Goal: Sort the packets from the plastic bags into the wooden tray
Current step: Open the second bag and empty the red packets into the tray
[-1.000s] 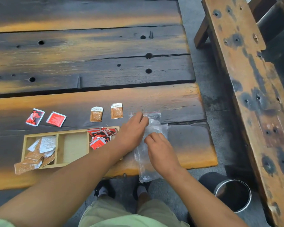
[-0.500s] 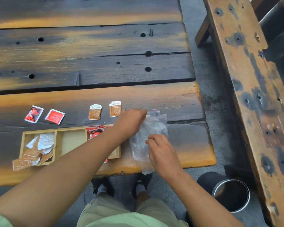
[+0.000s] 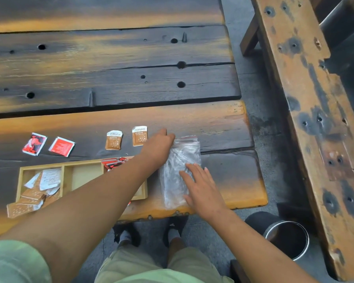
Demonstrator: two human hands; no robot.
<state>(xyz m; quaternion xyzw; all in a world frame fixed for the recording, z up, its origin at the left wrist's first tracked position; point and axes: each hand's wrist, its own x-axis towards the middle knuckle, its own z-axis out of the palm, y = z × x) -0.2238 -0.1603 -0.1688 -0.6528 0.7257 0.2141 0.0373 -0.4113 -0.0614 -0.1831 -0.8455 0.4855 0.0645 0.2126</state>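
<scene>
Now that my right hand (image 3: pixel 202 186) has gone from pinching to lying flat with fingers spread, it presses the clear crinkled plastic bag (image 3: pixel 178 160) onto the table just right of the pale three-compartment wooden tray (image 3: pixel 63 180). The bag looks emptied, I judge. My left hand (image 3: pixel 158 149) curls at the bag's far corner; whether it pinches, I cannot tell. Beyond the tray lie two brown paper packets (image 3: pixel 113 140) and two red packets (image 3: pixel 61 146), not yet sorted.
</scene>
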